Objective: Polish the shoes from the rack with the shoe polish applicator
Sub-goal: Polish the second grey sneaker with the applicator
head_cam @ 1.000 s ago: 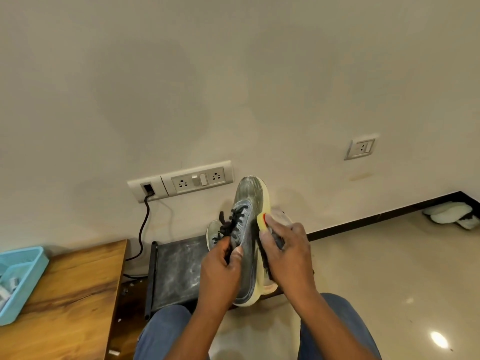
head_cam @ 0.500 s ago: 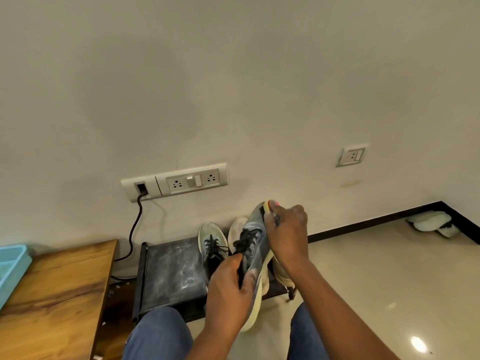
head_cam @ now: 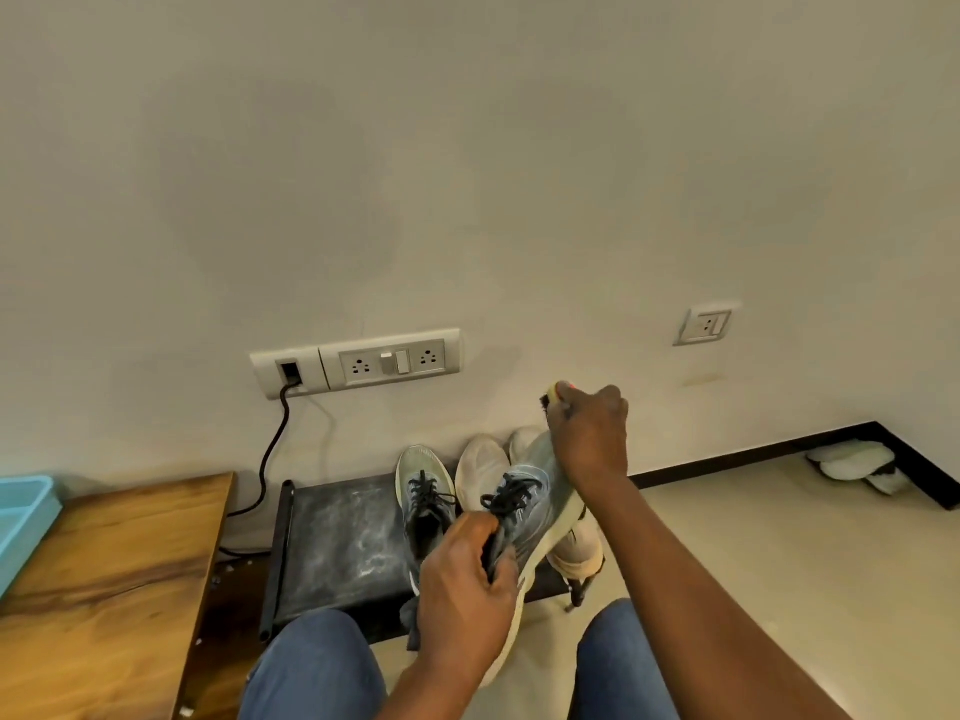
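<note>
Pale wall (head_cam: pixel 467 148) fills most of what we see, with a socket strip (head_cam: pixel 358 362) low on it and a black cable (head_cam: pixel 270 449) dropping from its left end. Starting at the far left, a light blue tray (head_cam: pixel 21 517) sits on the wooden surface (head_cam: pixel 114 579). Just right of that stands the dark shoe rack (head_cam: pixel 337 543), its top bare and scuffed on the left side. One grey laced sneaker (head_cam: pixel 423 491) rests on the rack, and a pair of pale shoes (head_cam: pixel 480 467) stands behind it against the wall.

Moving right, our left hand (head_cam: pixel 462 589) has its grip curled round the collar of the grey shoe (head_cam: pixel 530 506) we hold up in front of the rack, toe tilted away from us. Our right hand (head_cam: pixel 589 433) sits at the toe end with its grip clenched on the shoe polish applicator (head_cam: pixel 558 393), of which only a yellow tip with a dark edge shows above the fingers. We cannot tell whether the applicator touches the shoe or is lifted just clear of the toe.

Further right is a single wall socket (head_cam: pixel 704 324), and white slippers (head_cam: pixel 852 462) lie on the floor in the corner.

We judge the task to be partway: this shoe is being worked at its toe, while its mate and the pale pair on the rack look yet to be handled, though no polish sheen can be read on any of them.
</note>
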